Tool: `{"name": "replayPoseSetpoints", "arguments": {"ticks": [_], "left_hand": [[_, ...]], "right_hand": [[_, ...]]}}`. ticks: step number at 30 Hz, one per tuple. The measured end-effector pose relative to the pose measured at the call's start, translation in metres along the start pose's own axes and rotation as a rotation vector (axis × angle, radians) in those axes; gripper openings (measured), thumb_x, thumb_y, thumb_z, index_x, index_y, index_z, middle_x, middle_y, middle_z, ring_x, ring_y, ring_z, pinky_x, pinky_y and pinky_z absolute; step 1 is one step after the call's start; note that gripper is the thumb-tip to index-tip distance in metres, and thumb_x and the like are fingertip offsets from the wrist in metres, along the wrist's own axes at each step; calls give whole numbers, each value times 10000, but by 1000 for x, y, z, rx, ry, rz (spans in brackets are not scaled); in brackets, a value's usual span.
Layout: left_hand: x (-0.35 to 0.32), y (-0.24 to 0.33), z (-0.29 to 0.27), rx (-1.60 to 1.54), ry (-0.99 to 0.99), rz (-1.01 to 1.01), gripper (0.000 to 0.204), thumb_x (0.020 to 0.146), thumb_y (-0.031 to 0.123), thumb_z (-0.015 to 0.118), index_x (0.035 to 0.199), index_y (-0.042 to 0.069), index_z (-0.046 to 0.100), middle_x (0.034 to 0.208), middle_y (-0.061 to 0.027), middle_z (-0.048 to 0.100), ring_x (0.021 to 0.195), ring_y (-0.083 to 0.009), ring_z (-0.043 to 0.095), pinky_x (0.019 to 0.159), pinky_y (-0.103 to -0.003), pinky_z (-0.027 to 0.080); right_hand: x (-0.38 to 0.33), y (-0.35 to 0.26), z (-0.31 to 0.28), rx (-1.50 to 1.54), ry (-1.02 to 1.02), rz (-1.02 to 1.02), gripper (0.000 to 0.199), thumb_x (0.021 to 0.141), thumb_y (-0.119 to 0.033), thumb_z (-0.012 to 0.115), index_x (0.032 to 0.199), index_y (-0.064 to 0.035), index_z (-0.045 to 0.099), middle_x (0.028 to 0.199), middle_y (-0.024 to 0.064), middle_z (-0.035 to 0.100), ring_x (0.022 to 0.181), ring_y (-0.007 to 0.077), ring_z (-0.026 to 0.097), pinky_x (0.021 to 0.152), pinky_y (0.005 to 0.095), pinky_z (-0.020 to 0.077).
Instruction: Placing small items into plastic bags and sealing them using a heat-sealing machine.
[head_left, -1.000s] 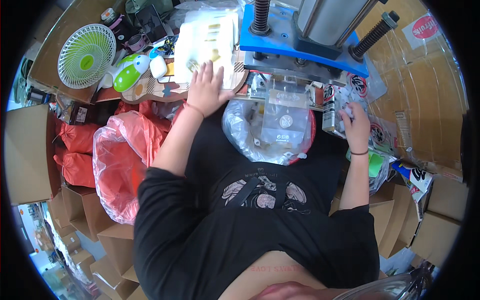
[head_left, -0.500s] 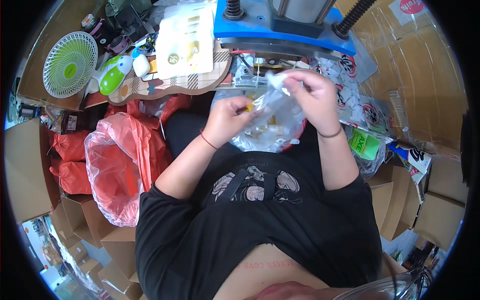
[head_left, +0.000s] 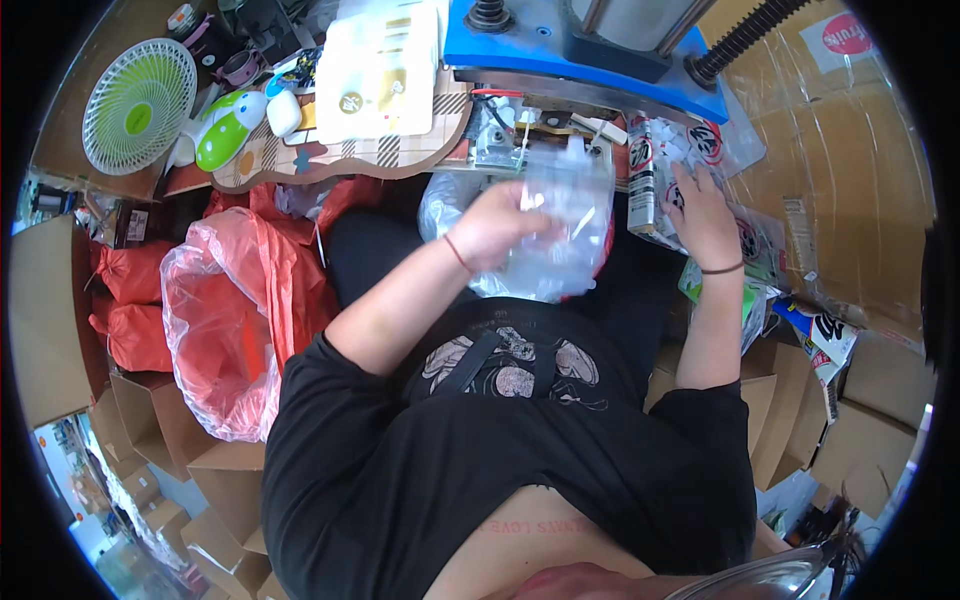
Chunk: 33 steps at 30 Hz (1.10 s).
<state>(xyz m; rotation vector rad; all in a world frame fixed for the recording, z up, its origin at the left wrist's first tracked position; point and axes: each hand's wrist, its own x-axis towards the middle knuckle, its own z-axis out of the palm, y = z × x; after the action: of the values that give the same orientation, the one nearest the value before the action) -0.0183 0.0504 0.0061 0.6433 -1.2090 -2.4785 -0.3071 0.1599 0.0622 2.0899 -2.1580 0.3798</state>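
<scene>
My left hand (head_left: 500, 228) grips a clear plastic bag (head_left: 570, 195) by its side, holding it up over my lap. What the bag contains, if anything, I cannot make out. Below and behind it is a larger translucent bag (head_left: 440, 215), mostly covered now. My right hand (head_left: 708, 228) is off to the right with its fingers apart, reaching over a spread of small white pieces (head_left: 678, 150) on printed clear plastic. Beside those fingers is a white-and-dark printed item (head_left: 642, 180) at the table's edge.
A blue press plate (head_left: 580, 65) with springs overhangs the bench. Left of it lie white printed sheets (head_left: 380, 90), a green-white device (head_left: 232, 130) and a fan (head_left: 140, 108). A red plastic bag (head_left: 225, 330) gapes at my left. Cardboard (head_left: 830, 170) walls the right side.
My right hand has let go of the clear bag and moved right to the white pieces. My left hand has moved slightly right and now holds the bag alone.
</scene>
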Motion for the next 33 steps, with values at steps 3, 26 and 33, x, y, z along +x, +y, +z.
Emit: {"name": "replayPoseSetpoints", "arguments": {"ticks": [3, 26, 33], "left_hand": [[21, 27, -16, -104, 71, -16, 275, 864, -4, 695, 1137, -10, 660, 1011, -93, 708, 857, -149, 686, 762, -288, 564], [-62, 37, -32, 924, 422, 268, 184, 957, 171, 674, 991, -5, 717, 787, -37, 698, 740, -37, 599, 685, -225, 493], [-42, 10, 12, 411, 196, 190, 216, 954, 203, 696, 1010, -4, 719, 802, 2, 690, 736, -43, 590, 686, -221, 488]], "right_hand": [[-2, 7, 14, -138, -63, 55, 293, 931, -168, 622, 1195, -44, 589, 1206, 198, 606, 1072, 389, 576, 934, 433, 466], [27, -89, -11, 601, 43, -250, 143, 958, -78, 562, 1046, 4, 641, 1007, 115, 658, 890, 254, 626, 812, 355, 485], [49, -101, -18, 660, 154, -240, 121, 968, -119, 620, 998, -9, 658, 889, 75, 665, 825, 149, 612, 748, 281, 473]]}}
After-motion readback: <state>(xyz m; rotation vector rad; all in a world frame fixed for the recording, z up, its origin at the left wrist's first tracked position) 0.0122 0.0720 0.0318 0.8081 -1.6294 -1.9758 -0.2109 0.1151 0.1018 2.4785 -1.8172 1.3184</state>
